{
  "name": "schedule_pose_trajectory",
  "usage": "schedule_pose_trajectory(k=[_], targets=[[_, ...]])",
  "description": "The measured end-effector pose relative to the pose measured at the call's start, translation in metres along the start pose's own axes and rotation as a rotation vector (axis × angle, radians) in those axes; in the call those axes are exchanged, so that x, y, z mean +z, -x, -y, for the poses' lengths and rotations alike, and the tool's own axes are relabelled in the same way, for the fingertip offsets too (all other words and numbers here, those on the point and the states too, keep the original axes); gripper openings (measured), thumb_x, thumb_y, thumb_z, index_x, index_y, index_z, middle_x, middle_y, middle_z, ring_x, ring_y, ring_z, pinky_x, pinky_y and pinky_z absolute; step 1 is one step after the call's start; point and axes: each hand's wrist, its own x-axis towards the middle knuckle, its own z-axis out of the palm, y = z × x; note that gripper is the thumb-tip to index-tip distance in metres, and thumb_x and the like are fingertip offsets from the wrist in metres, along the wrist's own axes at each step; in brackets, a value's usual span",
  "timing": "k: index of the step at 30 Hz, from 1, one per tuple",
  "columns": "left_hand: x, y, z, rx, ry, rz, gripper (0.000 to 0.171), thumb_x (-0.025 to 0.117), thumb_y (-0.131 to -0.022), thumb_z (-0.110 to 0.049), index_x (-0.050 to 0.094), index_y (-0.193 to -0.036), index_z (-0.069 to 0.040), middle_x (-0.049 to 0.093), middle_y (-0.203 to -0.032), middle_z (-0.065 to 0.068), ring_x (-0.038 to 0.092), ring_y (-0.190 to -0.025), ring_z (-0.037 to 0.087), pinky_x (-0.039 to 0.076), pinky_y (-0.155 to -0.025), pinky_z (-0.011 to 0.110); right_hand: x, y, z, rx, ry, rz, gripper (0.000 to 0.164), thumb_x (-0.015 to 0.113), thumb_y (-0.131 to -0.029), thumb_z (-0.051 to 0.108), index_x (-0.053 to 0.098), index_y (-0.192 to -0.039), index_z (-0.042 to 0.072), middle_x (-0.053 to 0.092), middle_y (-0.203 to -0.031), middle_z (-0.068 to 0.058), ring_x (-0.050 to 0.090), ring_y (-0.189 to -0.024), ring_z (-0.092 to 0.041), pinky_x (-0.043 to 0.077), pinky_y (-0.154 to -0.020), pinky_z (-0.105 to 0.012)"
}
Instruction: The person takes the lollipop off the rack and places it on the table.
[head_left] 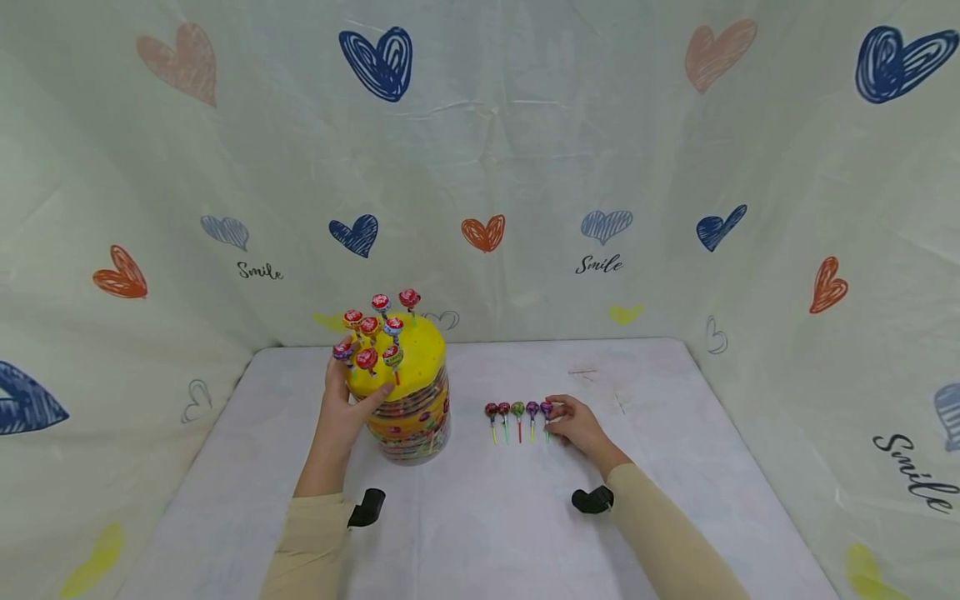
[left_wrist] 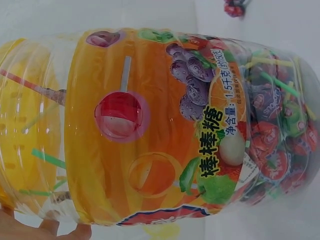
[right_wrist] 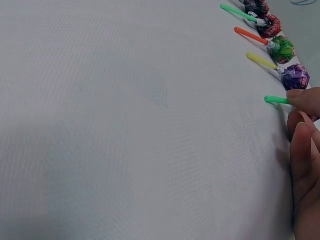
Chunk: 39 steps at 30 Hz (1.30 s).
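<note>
On tbl [head_left: 465, 533] L of lollipops [head_left: 517, 408]: jar [head_left: 408, 427], approx. 8 pops [head_left: 367, 359] atop

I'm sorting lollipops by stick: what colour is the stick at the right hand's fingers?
The stick is green, showing best in the right wrist view.

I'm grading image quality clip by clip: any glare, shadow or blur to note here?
Head view: soft, fairly even light, no harsh glare; left wrist view: pale reflections on the clear plastic of the jar, and the red lollipop at the top edge looks blurred; right wrist view: a soft shadow on the white table beside the right hand.
</note>
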Motion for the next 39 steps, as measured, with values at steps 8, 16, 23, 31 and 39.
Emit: schedule_pose_trajectory(k=[8, 16, 23, 31, 39], targets=[[0.0, 0.001, -0.002, -0.018, 0.001, 0.009, 0.088, 0.072, -0.09, -0.024, 0.015, -0.156, -0.032, 0.01, -0.161, 0.001, 0.01, -0.147, 0.026, 0.007, -0.115, 0.06, 0.001, 0.003, 0.001, -0.03, 0.02, 0.008, 0.056, 0.074, -0.079, -0.003, 0.057, -0.131, 0.003, 0.059, -0.094, -0.009, 0.051, -0.053, -0.013, 0.046, -0.046, -0.026], [-0.002, 0.001, -0.004, -0.028, -0.004, 0.02, 0.09, 0.072, -0.09, -0.026, 0.011, -0.156, -0.032, 0.011, -0.161, 0.001, 0.006, -0.148, 0.025, 0.007, -0.115, 0.059, 0.003, 0.0, 0.001, 0.016, 0.028, -0.007, 0.06, 0.075, -0.079, -0.003, 0.056, -0.135, 0.006, 0.059, -0.097, -0.009, 0.051, -0.057, -0.015, 0.046, -0.048, -0.028], [-0.003, 0.0, -0.005, -0.022, -0.002, 0.029, 0.089, 0.071, -0.09, -0.024, 0.013, -0.157, -0.032, 0.008, -0.161, 0.002, 0.004, -0.148, 0.025, 0.004, -0.114, 0.061, 0.004, 0.002, 0.0, 0.0, 0.007, -0.02, 0.06, 0.076, -0.078, -0.005, 0.057, -0.134, 0.005, 0.058, -0.099, -0.01, 0.053, -0.061, -0.016, 0.048, -0.051, -0.027], [-0.003, -0.001, -0.001, -0.018, -0.004, 0.03, 0.09, 0.072, -0.09, -0.025, 0.012, -0.157, -0.032, 0.007, -0.161, 0.002, 0.005, -0.148, 0.026, 0.005, -0.115, 0.06, 0.002, 0.01, 0.004, -0.005, -0.004, -0.008, 0.062, 0.074, -0.079, -0.005, 0.054, -0.137, 0.006, 0.058, -0.104, -0.011, 0.056, -0.065, -0.016, 0.05, -0.055, -0.027], [-0.001, 0.001, 0.001, -0.009, 0.018, 0.031, 0.09, 0.072, -0.09, -0.023, 0.013, -0.156, -0.033, 0.009, -0.16, 0.002, 0.006, -0.148, 0.026, 0.006, -0.115, 0.059, 0.003, 0.02, 0.032, -0.098, -0.03, 0.001, 0.059, 0.071, -0.083, -0.006, 0.052, -0.138, 0.001, 0.056, -0.112, -0.019, 0.057, -0.073, -0.016, 0.052, -0.059, -0.029]])
